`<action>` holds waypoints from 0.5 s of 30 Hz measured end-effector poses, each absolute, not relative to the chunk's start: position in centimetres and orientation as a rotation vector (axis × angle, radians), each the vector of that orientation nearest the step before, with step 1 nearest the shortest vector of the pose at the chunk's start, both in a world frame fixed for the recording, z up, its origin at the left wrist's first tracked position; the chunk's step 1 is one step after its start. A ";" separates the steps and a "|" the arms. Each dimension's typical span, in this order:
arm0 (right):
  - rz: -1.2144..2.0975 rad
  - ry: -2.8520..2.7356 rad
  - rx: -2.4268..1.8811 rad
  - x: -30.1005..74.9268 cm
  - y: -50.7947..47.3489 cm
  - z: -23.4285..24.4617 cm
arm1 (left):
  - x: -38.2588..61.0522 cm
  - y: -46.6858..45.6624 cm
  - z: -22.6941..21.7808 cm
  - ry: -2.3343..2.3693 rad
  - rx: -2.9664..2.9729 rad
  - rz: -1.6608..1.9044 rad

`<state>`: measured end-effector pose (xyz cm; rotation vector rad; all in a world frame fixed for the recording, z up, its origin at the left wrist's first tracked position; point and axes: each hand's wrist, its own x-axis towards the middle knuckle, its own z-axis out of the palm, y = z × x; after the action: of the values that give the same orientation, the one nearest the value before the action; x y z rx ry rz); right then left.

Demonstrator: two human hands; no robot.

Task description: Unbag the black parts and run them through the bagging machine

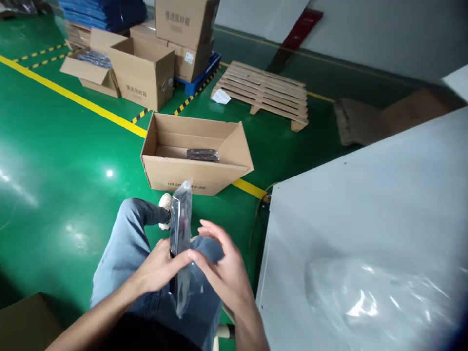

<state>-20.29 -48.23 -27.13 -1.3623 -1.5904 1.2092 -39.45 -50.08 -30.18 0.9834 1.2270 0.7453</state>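
Note:
My left hand (pixel 159 268) is closed around a flat dark part in a clear plastic bag (pixel 180 219), held upright over my lap. Loose film sticks out at the bag's top and bottom. My right hand (pixel 228 268) is beside it on the right, fingers apart; its thumb tip meets my left thumb at the bag's edge. What the bagged part is I cannot make out. On the floor in front, an open cardboard box (pixel 183 170) contains a few similar dark wrapped pieces (pixel 202 155).
A grey-white surface (pixel 351 209) fills the right side, with clear plastic bags (pixel 380 292) on it. Farther back are a wooden pallet (pixel 261 90), another open carton (pixel 137 73), stacked cartons (pixel 186 24) and blue folded material (pixel 104 14). A yellow line (pixel 84 105) crosses the green floor.

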 end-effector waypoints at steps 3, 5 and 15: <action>1.124 -1.562 -1.339 -22.2 -47.0 -26.4 | -39.0 -50.5 -29.8 1.231 1.072 0.743; 1.127 -1.510 -1.351 -23.1 -46.6 -26.6 | -38.9 -50.6 -29.9 1.248 1.139 0.737; 1.253 -1.046 -1.386 -21.1 -48.0 -29.2 | -40.4 -52.2 -30.2 1.378 0.692 0.756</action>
<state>-21.06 -48.05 -29.18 -1.3864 -1.0459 1.2532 -40.43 -52.22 -30.23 0.6917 1.3781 0.7559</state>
